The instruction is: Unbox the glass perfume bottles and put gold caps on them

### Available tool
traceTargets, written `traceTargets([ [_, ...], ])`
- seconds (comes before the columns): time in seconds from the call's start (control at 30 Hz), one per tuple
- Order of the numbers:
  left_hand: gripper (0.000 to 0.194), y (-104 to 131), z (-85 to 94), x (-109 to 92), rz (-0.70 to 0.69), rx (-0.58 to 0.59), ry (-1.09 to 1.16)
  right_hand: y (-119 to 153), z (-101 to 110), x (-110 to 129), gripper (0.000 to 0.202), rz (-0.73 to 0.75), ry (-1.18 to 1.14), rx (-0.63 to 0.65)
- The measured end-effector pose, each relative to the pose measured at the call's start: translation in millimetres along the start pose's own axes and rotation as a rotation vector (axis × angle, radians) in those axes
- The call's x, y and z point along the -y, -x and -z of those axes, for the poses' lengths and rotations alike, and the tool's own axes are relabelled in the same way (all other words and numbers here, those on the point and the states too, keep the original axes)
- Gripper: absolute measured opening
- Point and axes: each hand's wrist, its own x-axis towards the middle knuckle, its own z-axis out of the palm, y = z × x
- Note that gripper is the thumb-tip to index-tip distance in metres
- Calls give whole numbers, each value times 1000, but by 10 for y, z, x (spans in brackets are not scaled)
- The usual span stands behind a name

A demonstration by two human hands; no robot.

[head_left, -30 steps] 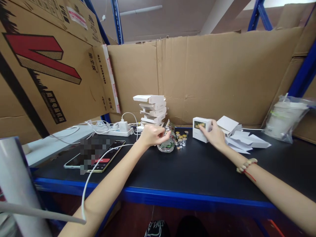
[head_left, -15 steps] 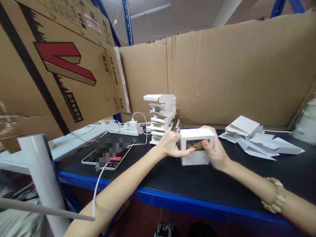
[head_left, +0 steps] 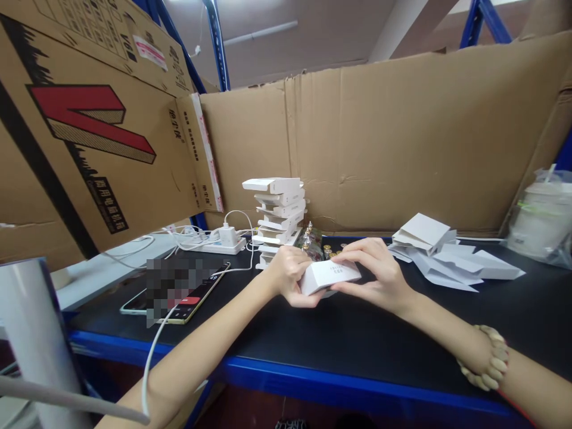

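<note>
A small white box (head_left: 333,274) is held in the air above the black tabletop, tilted so a face with small print shows. My left hand (head_left: 292,277) grips its left end, thumb underneath and fingers curled. On the right side, my right hand (head_left: 378,275) pinches it between the fingertips on top and the thumb below. Behind my left hand rises a stack of white boxes (head_left: 279,217), several with open flaps. Small metallic gold-coloured pieces (head_left: 328,250) lie just behind the held box, partly hidden by my hands.
Folded white card pieces (head_left: 440,253) lie at the right, with a bagged cup (head_left: 543,220) beyond. Phones (head_left: 192,301) with a white cable lie at the left, near a power strip (head_left: 226,243). Cardboard panels (head_left: 402,143) stand behind the blue-edged table.
The box has been turned and tipped, so its windowed face no longer shows and a printed face does. Both hands have shifted their grip on it. The view has moved slightly.
</note>
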Motion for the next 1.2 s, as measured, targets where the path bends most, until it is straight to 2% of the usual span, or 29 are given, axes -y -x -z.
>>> traceTargets([
  [0.1, 25, -10, 1, 6, -21, 37, -3, -10, -9, 34, 31, -28, -24, -6],
  [0.23, 28, 5, -19, 21, -33, 69, 34, -21, -84, 144, 36, -191, -102, 16],
  [0.3, 31, 20, -32, 29, -54, 84, 52, -18, -119, 194, 37, -223, -126, 14],
  [0.4, 33, 40, -45, 40, -57, 95, 61, -12, -138, 219, 38, -197, -84, -12],
  [0.63, 33, 64, -75, 40, 32, 113, 74, -16, -121, 147, 41, -173, -42, -10],
  [0.83, 34, 63, -98, 22, 63, 20, 76, -23, -111, 126, 39, -194, -22, -74],
  [0.93, 33, 60, -92, 18, 105, -34, 38, -36, -70, 111, 31, -100, 8, -111],
  [1.03, 21, 68, -67, 21, 121, -41, 16, -44, -22, 109, 30, -25, 30, -126],
  [1.1, 28, 74, -47, 24, 110, -34, 5, -48, -5, 128, 31, -73, -57, -132],
  [1.2, 44, 74, -32, 20, 83, -19, -5, -66, 2, 158, 30, -236, -294, -127],
])
